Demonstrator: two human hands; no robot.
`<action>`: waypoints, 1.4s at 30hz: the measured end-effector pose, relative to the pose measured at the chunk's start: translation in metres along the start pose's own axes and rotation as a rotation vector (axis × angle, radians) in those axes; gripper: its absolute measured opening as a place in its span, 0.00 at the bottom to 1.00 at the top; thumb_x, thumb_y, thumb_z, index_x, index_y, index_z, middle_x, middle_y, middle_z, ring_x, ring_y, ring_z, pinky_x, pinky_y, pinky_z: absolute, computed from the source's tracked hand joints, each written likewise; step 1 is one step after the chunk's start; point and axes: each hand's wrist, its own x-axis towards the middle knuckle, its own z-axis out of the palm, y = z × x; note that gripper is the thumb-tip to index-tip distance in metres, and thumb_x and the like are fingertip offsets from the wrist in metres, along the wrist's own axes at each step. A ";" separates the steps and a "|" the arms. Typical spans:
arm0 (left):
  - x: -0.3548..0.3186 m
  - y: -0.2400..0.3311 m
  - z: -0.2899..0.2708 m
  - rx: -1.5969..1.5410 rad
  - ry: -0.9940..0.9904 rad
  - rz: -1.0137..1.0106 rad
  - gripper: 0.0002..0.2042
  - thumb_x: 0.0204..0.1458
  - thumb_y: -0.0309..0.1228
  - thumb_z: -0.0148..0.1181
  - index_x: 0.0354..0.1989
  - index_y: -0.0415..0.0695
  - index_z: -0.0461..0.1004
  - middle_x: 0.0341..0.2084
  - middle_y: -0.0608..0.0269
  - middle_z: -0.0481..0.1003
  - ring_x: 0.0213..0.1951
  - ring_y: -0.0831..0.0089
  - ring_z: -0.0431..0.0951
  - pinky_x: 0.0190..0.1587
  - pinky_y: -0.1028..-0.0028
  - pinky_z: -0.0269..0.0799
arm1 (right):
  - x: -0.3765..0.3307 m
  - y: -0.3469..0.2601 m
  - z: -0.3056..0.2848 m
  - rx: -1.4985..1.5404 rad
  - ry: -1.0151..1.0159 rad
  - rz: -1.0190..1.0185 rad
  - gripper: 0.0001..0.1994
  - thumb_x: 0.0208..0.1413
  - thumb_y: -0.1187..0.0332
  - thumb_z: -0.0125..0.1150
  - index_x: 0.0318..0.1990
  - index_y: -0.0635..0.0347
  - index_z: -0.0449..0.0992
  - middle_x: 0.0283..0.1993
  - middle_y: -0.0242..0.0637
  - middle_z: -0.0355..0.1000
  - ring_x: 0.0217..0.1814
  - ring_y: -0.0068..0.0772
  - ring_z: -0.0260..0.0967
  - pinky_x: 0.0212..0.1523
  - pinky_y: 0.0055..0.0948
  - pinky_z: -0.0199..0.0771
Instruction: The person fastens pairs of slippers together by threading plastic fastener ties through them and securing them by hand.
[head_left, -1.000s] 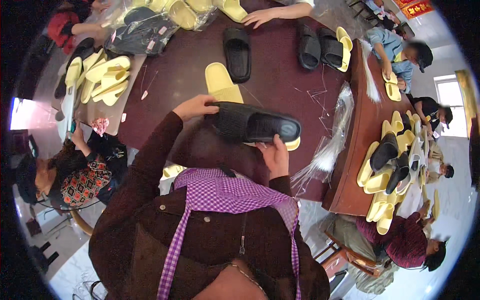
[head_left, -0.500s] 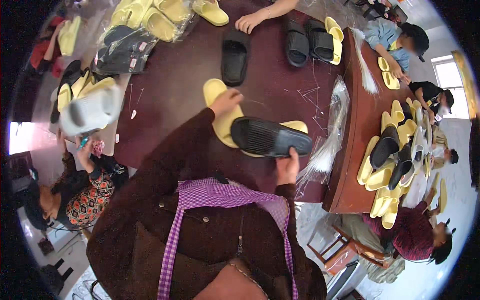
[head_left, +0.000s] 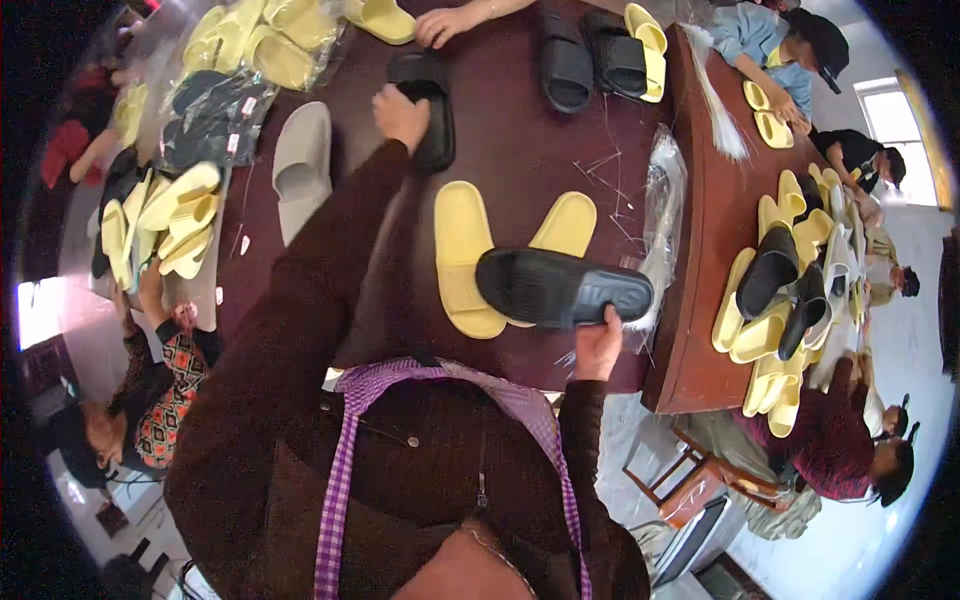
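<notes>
My right hand grips one end of a black slide slipper, its thumb on the footbed. That slipper hangs crosswise over two yellow slippers, a left one and a right one, partly hiding both. Farther off, my left hand has its fingers curled over the left edge of a second black slipper. A co-worker's hand rests on the table just beyond that slipper. Left of my forearm, a grey slipper lies on the dark red table.
Bagged yellow slippers and bagged black ones fill the far left. Two black slippers lie far right, beside yellow ones. Bundled clear plastic ties line the right edge. Mixed slippers pile up beyond.
My left hand has left the yellow slipper and reached forward to the far black slipper. The grey slipper, blurred in the air at left before, now lies on the table.
</notes>
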 end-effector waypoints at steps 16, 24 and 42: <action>0.023 -0.044 -0.101 -0.695 -0.412 -0.277 0.11 0.48 0.31 0.50 0.34 0.35 0.65 0.22 0.61 0.68 0.20 0.67 0.70 0.22 0.70 0.66 | -0.072 0.080 0.082 -0.133 -0.222 0.707 0.16 0.53 0.72 0.51 0.50 0.61 0.65 0.48 0.37 0.69 0.49 0.37 0.67 0.51 0.43 0.65; -0.041 -0.061 -0.212 -0.904 -0.303 -0.274 0.09 0.48 0.31 0.51 0.32 0.39 0.66 0.18 0.65 0.66 0.14 0.76 0.66 0.15 0.77 0.61 | -0.059 0.147 0.105 -0.496 -0.291 0.487 0.13 0.51 0.72 0.53 0.46 0.62 0.67 0.42 0.37 0.69 0.42 0.35 0.69 0.38 0.42 0.73; -0.190 -0.048 -0.183 -0.807 -0.563 -0.351 0.16 0.51 0.34 0.51 0.42 0.34 0.62 0.19 0.62 0.67 0.15 0.76 0.67 0.16 0.75 0.63 | -0.028 0.060 0.080 0.474 -0.240 0.175 0.16 0.56 0.67 0.50 0.50 0.62 0.65 0.55 0.42 0.64 0.55 0.42 0.61 0.56 0.46 0.61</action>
